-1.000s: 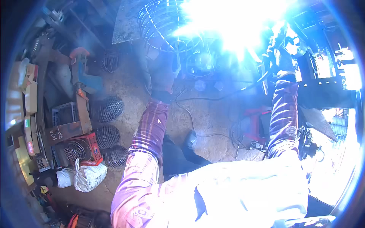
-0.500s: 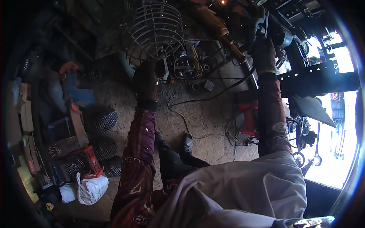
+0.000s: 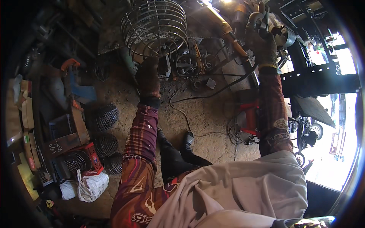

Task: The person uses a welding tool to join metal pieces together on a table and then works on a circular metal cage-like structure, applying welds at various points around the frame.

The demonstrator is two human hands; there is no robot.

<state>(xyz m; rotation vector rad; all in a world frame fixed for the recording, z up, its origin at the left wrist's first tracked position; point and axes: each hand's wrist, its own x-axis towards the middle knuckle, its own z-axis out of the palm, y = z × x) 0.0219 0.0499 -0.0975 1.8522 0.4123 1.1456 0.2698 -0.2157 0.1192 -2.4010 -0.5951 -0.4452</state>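
Observation:
A round wire cage (image 3: 155,23) of stacked metal rings is at the top, left of centre. My gloved left hand (image 3: 148,79) is at its near end, fingers closed around the lower wires; the fingertips are partly hidden. My gloved right hand (image 3: 265,49) is up at the right, closed on an upright metal lever (image 3: 266,22); its fingers are dim against dark machinery. Between the hands slants a worn orange-yellow bar (image 3: 222,23), its far end lit by a bright glare at the top edge. Metal rings and small parts (image 3: 188,67) sit below the cage.
Several wire cages (image 3: 105,144) stand on the floor at left, beside a red crate (image 3: 93,159) and a white sack (image 3: 92,186). Black cable (image 3: 213,98) crosses the floor. A red stand (image 3: 249,118) and a perforated dark beam (image 3: 315,79) are at right.
The glare at the top has grown and lights the scene more. The cage appears shifted slightly toward the right and looks brighter. Both hands stay nearly in place.

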